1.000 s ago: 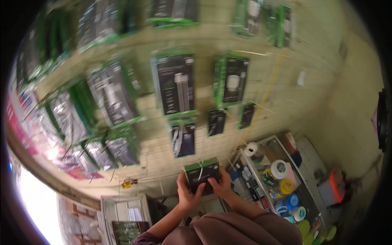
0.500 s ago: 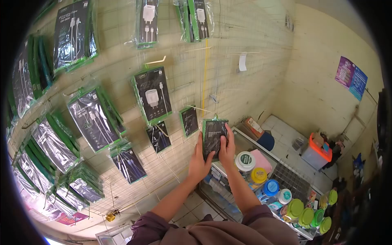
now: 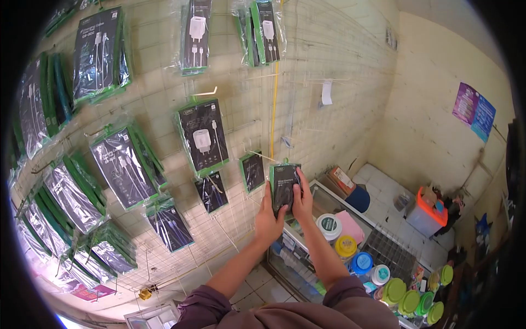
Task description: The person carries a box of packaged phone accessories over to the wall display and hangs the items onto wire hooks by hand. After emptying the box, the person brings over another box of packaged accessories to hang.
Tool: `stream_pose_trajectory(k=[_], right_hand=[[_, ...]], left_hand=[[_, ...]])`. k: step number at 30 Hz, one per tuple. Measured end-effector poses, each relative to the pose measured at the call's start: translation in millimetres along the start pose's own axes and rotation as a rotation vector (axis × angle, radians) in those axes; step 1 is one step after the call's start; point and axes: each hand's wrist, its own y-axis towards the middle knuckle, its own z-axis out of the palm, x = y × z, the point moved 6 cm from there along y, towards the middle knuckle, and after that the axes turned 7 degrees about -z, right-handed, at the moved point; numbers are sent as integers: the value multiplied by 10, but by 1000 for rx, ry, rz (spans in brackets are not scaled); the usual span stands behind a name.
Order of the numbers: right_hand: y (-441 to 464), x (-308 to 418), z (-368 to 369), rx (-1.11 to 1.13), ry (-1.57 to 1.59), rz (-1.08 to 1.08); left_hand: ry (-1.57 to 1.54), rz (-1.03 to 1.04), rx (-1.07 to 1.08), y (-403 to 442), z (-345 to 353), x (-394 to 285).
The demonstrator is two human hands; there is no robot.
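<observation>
A black and green package (image 3: 284,185) is held upright between both hands in front of the wire grid wall. My left hand (image 3: 268,217) grips its left side and lower edge, thumb across the front. On its right side, my right hand (image 3: 302,199) is closed round the edge with the thumb on the front. Just left of it, a small black package (image 3: 252,171) hangs on a hook. A larger charger package (image 3: 203,135) and another small package (image 3: 212,192) hang further left.
Many cable packages (image 3: 125,165) hang at the left. Below right stands a glass display case (image 3: 324,192) with several lidded jars (image 3: 346,247) on top. An orange-rimmed bin (image 3: 427,211) is on the floor behind, and a poster (image 3: 474,111) is on the right wall.
The view has swung right along the wall. Both hands, still holding the package, are now beside the small hanging package, and the package is more upright than a second ago.
</observation>
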Motion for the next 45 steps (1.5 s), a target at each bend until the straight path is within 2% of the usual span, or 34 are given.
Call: stream_pose_trajectory(k=[1,9,12,15,18,20,24,26,30,32,34,37,38,40,41,45], right_hand=[[-17,1,-6,0,5,-9],[-105,-124,4,0,64,15],[-82,-58,20,15,-8,-38],[-71,-119,66,40,59,91],[70,-45,76,32,-91,-23],[193,68,104,135,-213,-89],[272,14,140,60,-183,-162],[303,-114,137,24,-133,-51],[428,-296,176,-12,12,36],[446,-377,191,-7,209,288],[475,-385,218,9,234,285],[469,-387,225,20,289,296],[464,-389,226,16,322,305],[460,-260,242,-4,328,316],[460,-217,243,-29,337,326],[381,-413,250,-11,305,323]], left_hand=[[-14,-67,28,-14,23,47],[-37,-33,27,-56,45,101],[-29,-27,9,-58,41,110],[-28,-50,0,-34,31,159],[-13,-37,-10,18,42,261],[9,-5,-20,15,70,312],[38,-8,-35,18,90,308],[56,-25,-45,15,103,308],[49,-23,-73,14,90,249],[50,-5,-94,42,64,166],[204,96,-273,114,-37,-43],[200,54,-402,440,-57,-1],[197,52,-404,556,-38,22],[-220,-206,-279,787,68,313],[-279,-199,-296,842,113,368],[-237,-205,-264,871,103,248]])
